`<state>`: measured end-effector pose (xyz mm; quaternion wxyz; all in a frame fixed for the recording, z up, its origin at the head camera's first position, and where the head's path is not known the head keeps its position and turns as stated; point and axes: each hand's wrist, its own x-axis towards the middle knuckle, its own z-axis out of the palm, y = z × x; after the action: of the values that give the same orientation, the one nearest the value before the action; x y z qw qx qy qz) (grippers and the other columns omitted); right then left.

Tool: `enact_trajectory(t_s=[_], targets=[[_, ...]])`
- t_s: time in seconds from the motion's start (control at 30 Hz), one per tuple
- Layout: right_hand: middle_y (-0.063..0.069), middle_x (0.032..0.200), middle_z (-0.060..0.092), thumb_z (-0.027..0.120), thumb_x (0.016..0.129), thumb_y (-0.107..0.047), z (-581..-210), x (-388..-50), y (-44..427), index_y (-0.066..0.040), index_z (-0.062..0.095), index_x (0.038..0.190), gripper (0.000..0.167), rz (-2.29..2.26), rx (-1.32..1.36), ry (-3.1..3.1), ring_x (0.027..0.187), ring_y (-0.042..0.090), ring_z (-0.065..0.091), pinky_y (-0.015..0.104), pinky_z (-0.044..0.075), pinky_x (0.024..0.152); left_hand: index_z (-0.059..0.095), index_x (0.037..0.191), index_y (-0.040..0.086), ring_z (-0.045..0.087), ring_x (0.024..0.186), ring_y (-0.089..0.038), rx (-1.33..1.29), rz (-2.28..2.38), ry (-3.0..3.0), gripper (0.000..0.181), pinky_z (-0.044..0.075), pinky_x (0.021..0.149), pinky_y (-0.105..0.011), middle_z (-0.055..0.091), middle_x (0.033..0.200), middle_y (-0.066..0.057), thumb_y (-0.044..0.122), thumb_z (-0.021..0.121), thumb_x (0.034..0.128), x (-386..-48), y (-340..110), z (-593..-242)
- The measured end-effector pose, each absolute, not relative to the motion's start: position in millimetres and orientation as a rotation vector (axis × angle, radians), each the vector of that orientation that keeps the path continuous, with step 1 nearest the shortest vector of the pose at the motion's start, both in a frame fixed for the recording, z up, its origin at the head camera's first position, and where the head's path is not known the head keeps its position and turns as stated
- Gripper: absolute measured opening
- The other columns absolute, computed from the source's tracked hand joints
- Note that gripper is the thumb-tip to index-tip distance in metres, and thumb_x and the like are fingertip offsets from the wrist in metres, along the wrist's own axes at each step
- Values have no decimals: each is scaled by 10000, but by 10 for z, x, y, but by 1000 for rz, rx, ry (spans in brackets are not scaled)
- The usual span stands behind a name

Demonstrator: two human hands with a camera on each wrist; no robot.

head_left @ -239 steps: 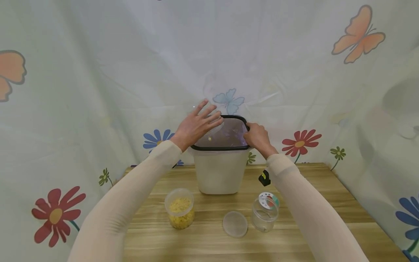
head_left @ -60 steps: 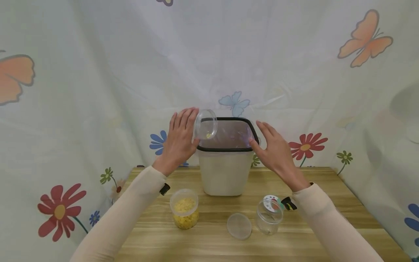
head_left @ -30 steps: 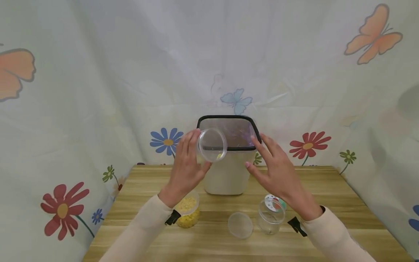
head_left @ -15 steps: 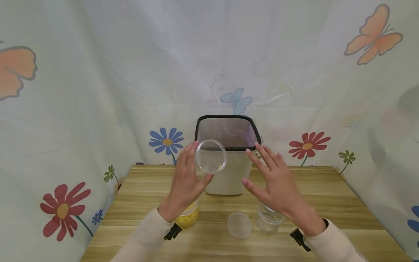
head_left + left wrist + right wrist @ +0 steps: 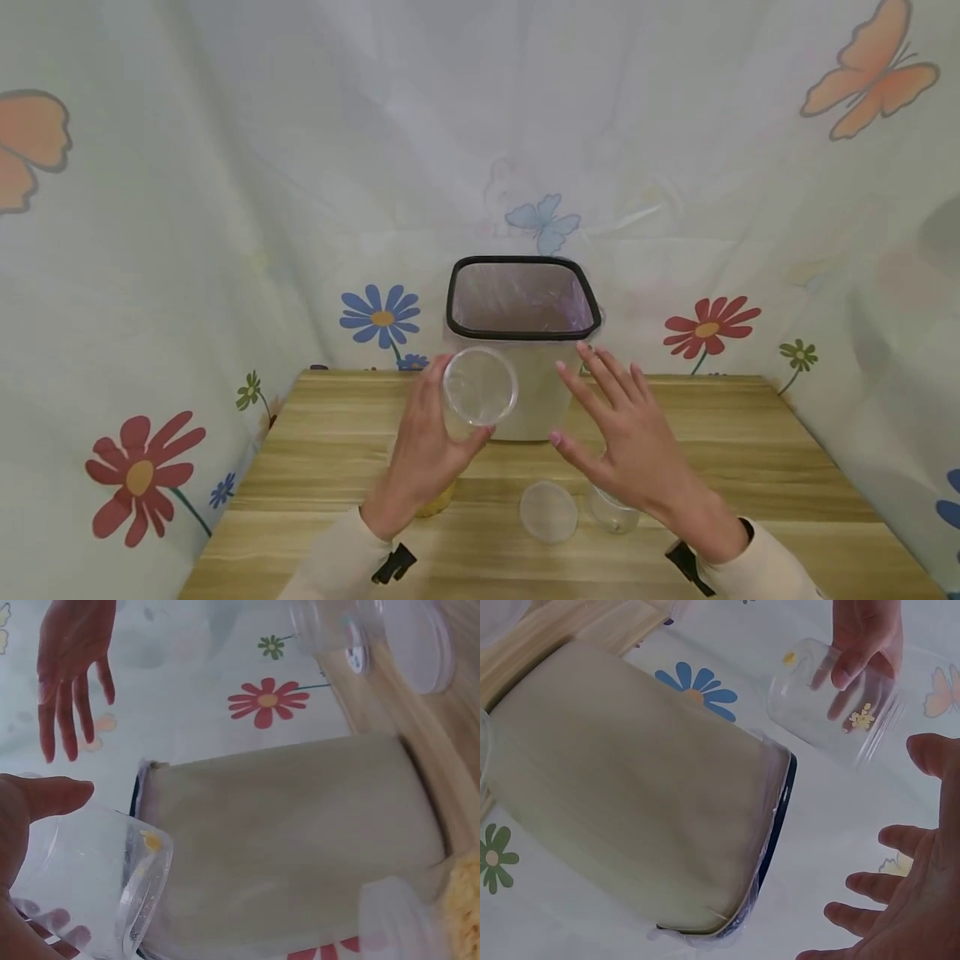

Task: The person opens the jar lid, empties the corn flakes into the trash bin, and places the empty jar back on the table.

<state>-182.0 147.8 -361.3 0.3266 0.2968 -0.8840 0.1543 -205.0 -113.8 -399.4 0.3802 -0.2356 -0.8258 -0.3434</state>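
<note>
My left hand (image 5: 423, 450) holds a clear plastic jar (image 5: 481, 387) between thumb and fingers, just in front of the bin. Small yellow crumbs (image 5: 861, 718) sit inside this jar in the right wrist view, and a yellow bit (image 5: 151, 841) clings near its end in the left wrist view. My right hand (image 5: 630, 437) is held up on the other side with fingers spread and nothing in it. Between and behind the hands stands a pale bin (image 5: 536, 387) with a black rim and a clear liner.
Partly behind my left hand is a tub of yellow bits (image 5: 437, 503). A round translucent lid (image 5: 549, 512) lies on the wooden table (image 5: 337, 433). Beside it another clear jar (image 5: 615, 515) is partly covered by my right hand. A flowered curtain (image 5: 420, 125) hangs behind.
My left hand has brought the jar from the bin's mouth down and toward me. My right hand, earlier gripping the bin's rim, has let go and moved nearer.
</note>
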Motion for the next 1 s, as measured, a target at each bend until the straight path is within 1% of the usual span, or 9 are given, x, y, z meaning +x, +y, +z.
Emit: enact_trajectory(t_s=[0.1, 0.3, 0.43, 0.67, 0.8, 1.0], targets=[[59, 1629, 264, 595, 903, -545, -3663, -1806, 1471, -246, 378, 1521, 720, 400, 779, -2345, 1498, 332, 237, 674, 187, 1147, 322, 1482, 54, 494, 1279, -296, -576, -939, -2139, 1028, 475, 1032, -500, 463, 1418, -144, 266, 902, 661, -2027, -1118, -4092], [50, 1632, 254, 680, 847, -490, -3770, -1783, 1449, -280, 351, 1531, 787, 357, 778, -2406, 1493, 334, 243, 651, 183, 1162, 335, 1466, 60, 534, 1218, -299, -560, -1044, -2157, 1018, 501, 999, -465, 489, 1368, -142, 226, 907, 640, -1998, -1064, -4262], [65, 1625, 270, 681, 846, -497, -3846, -1769, 1445, -289, 349, 1531, 789, 350, 774, -2416, 1485, 340, 258, 634, 190, 1170, 332, 1463, 79, 543, 1212, -280, -515, -1092, -2180, 1011, 500, 1004, -457, 501, 1360, -139, 247, 902, 644, -1990, -1042, -4352], [51, 1630, 257, 656, 866, -528, -4027, -1737, 1435, -308, 332, 1535, 775, 348, 776, -2469, 1475, 344, 288, 674, 250, 1122, 320, 1462, 93, 549, 1229, -282, -432, -1165, -2246, 1012, 497, 1005, -476, 510, 1366, -129, 254, 903, 650, -1963, -999, -4464], [52, 1628, 264, 666, 859, -518, -4114, -1730, 1428, -284, 364, 1524, 767, 376, 771, -2466, 1467, 354, 302, 671, 241, 1126, 313, 1468, 99, 549, 1233, -297, -413, -1199, -2277, 1022, 498, 998, -484, 511, 1370, -136, 233, 907, 648, -1940, -962, -4530], [30, 1630, 261, 654, 869, -519, -4200, -1711, 1423, -300, 357, 1525, 752, 391, 750, -2475, 1476, 332, 295, 629, 229, 1154, 300, 1480, 89, 555, 1238, -320, -412, -1236, -2307, 1050, 499, 1003, -485, 504, 1388, -141, 234, 912, 638, -1939, -920, -4633]])
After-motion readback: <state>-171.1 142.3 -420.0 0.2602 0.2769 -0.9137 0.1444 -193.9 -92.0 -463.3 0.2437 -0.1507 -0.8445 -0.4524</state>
